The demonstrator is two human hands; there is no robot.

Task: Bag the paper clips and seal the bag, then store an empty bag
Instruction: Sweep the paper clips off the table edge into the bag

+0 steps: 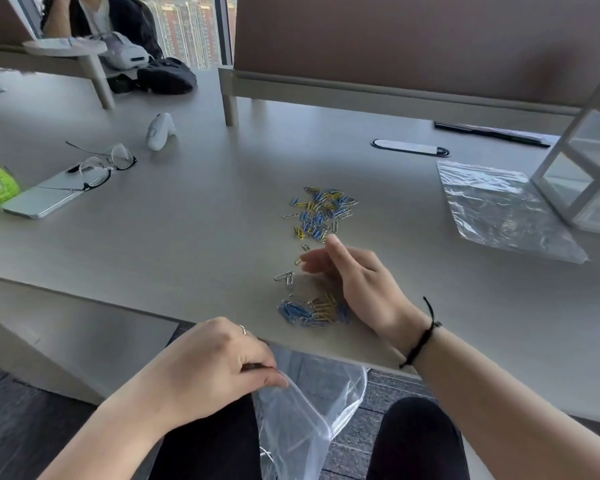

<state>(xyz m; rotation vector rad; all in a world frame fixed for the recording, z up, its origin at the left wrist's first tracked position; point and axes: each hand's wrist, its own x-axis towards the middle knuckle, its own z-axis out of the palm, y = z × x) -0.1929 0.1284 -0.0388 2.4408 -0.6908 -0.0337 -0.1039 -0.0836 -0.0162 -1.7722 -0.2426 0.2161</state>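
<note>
Paper clips [321, 213] lying loose on the worktop [187, 237], blue, yellow and silver: one scatter farther out, a smaller heap [312, 310] sitting near the front edge, a few strays between. None showing inside a bag.

Left hand [219, 362] hanging just below the worktop edge, its grip pinching the rim of a clear bag [305, 410]; the bag is drooping between the knees, mouth up under the edge.

Right hand [354, 278] resting on the worktop between the two groups, grip spread and loose, fingers [312, 265] curling leftward, pinching nothing.

Second clear bag [499, 206] lying flat at far right, touching the foot of a white wire rack [582, 161]; looks empty.

Step in hand, by my reading: raking clips toward the edge to drop them into the held bag. Bagging barely begun; sealing and storing not yet started.

Next move is calling for the bag mouth held wide directly beneath the near heap, then a flat sweep over the edge. Strays need gathering first.
</note>
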